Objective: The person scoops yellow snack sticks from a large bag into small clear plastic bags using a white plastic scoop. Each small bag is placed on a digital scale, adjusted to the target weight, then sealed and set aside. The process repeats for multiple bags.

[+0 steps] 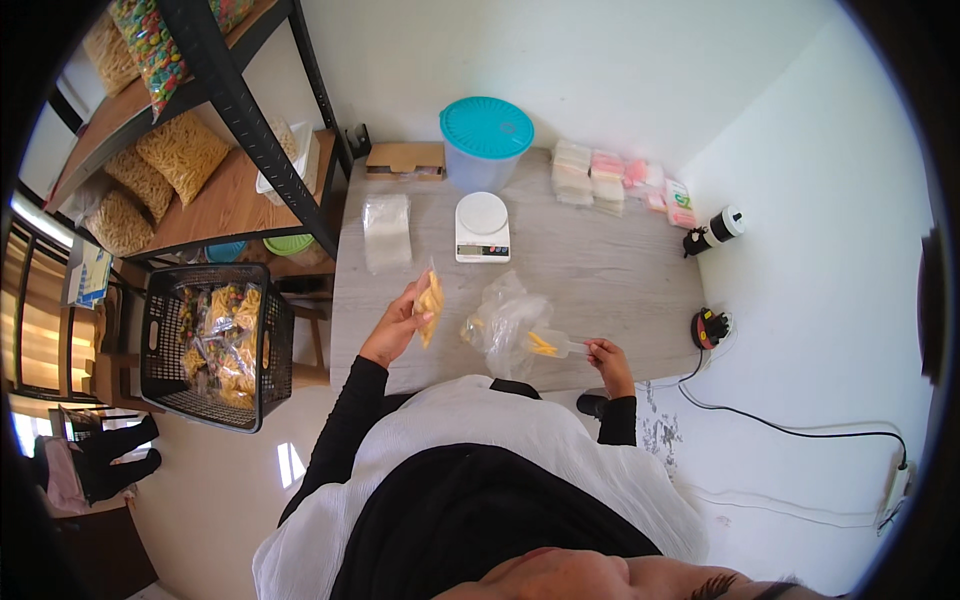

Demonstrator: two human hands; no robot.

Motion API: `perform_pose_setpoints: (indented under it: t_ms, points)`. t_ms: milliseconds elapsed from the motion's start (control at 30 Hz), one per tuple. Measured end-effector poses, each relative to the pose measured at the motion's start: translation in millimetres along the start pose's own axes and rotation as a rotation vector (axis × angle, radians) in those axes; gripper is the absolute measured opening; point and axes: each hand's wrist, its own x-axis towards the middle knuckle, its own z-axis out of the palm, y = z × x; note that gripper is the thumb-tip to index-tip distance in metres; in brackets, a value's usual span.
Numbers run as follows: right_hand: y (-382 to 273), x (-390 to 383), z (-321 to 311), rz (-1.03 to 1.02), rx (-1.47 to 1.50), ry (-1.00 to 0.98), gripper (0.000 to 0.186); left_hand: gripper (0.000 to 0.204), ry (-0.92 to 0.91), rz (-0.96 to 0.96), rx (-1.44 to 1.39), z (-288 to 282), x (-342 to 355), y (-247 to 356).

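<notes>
My left hand [393,328] grips a small clear bag of yellow snack sticks [430,308], held upright above the front of the table. In my right hand [610,366] is the handle of a clear plastic scoop [572,348], with a few yellow sticks lying in its bowl. Between my hands sits a large crumpled clear plastic bag [500,318], and the scoop's bowl is at its right side. How much the large bag holds is hard to see. Behind it stands a white kitchen scale [482,226] with a bare round top.
A stack of clear bags [387,232], a teal-lidded tub [487,128], a cardboard box [405,161] and several packs of bags [590,177] lie on the table [640,270]. Left are a black basket [205,345] of filled bags and a shelf [215,215]. A black cable [790,432] runs at right.
</notes>
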Motion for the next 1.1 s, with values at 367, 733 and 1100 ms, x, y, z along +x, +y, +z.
perform_pose_setpoints:
  t_ms: [367, 733, 1100]
  points:
    - [-64, -6, -17, -0.158, 0.016, 0.014, 0.016, 0.098, 0.138, 0.182, 0.663, 29, 19, 1]
    - [-156, -24, 96, -0.397, -0.142, -0.111, 0.018, 0.078, 0.117, 0.369, 1.045, 53, 23, -7]
    - [-197, -86, 186, -1.007, -0.814, -0.042, 0.013, 0.083, 0.095, 0.306, 0.992, 66, 23, -11]
